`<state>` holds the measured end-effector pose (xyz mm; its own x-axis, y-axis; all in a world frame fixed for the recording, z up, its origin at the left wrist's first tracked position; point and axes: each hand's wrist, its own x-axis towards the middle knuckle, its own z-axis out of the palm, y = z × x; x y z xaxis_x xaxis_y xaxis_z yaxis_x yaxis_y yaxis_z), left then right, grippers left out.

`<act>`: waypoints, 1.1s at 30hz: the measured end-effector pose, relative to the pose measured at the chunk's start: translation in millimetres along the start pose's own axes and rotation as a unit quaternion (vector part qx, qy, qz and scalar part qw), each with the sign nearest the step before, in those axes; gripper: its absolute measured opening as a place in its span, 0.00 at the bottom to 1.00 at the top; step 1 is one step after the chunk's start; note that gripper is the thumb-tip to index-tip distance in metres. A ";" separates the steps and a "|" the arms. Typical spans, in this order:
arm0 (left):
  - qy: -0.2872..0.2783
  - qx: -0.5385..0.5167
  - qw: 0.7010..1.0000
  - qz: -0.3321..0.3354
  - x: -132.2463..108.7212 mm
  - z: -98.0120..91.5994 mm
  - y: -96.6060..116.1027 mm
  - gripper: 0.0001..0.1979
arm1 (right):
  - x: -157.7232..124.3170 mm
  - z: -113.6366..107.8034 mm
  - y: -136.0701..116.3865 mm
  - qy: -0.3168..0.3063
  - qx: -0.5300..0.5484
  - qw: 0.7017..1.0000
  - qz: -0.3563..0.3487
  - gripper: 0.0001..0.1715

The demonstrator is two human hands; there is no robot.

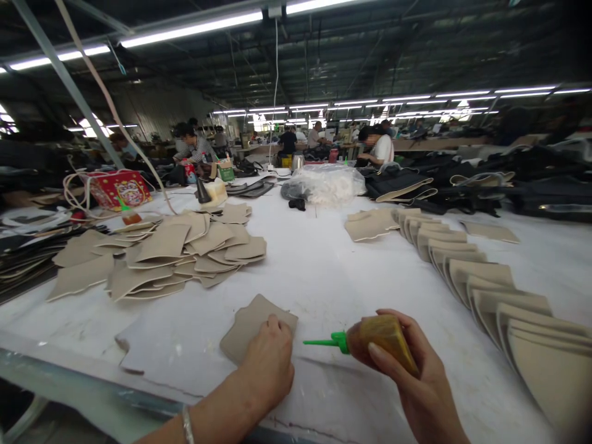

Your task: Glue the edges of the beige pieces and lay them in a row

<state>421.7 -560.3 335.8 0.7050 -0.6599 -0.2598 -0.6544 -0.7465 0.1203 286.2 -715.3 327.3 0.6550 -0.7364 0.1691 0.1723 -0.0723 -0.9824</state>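
My right hand (423, 376) is wrapped round a squeeze bottle (382, 342) of amber-brown liquid, which looks like glue. The bottle lies tilted on its side, its thin green nozzle (324, 341) pointing left toward a flat beige panel (254, 324). With fingers curled together, my left hand (272, 354) grips the right part of that panel on the white table; the fingertips are partly hidden. The nozzle tip is a short way right of my left hand, apart from the panel.
A loose pile of beige panels (185, 246) lies at the left. Overlapping panels (481, 277) run in a row down the right side. Farther back are a red box (118, 188), a clear plastic bag (328, 183) and dark goods (531, 176). Several people work behind.
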 end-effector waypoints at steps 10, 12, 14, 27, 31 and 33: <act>0.031 -0.057 0.994 0.089 13.6 -10.9 -36.5 0.25 | 10.7 14.9 -7.9 -0.042 -0.111 0.992 -0.037 0.30; 0.038 -0.068 0.993 0.093 14.7 -7.7 -39.8 0.26 | 14.0 20.3 -3.7 -0.063 -0.147 0.985 -0.071 0.30; 0.043 -0.069 0.992 0.093 15.4 -5.6 -40.3 0.25 | 17.8 25.3 1.8 -0.083 -0.189 0.972 -0.115 0.29; 0.046 -0.083 0.992 0.088 12.0 -0.5 -49.1 0.19 | 21.1 41.3 10.5 -0.117 -0.270 0.941 -0.167 0.26; 0.044 -0.097 0.990 0.095 13.1 4.5 -52.0 0.20 | 23.5 41.3 13.8 -0.087 -0.270 0.946 -0.157 0.27; 0.041 -0.102 0.989 0.095 12.8 5.9 -52.9 0.19 | 23.2 40.9 14.8 -0.090 -0.267 0.948 -0.149 0.27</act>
<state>463.7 -528.8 320.5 0.5996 -0.7885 -0.1366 -0.7147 -0.6044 0.3520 334.0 -706.0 319.9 0.7586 -0.5077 0.4084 0.0035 -0.6236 -0.7817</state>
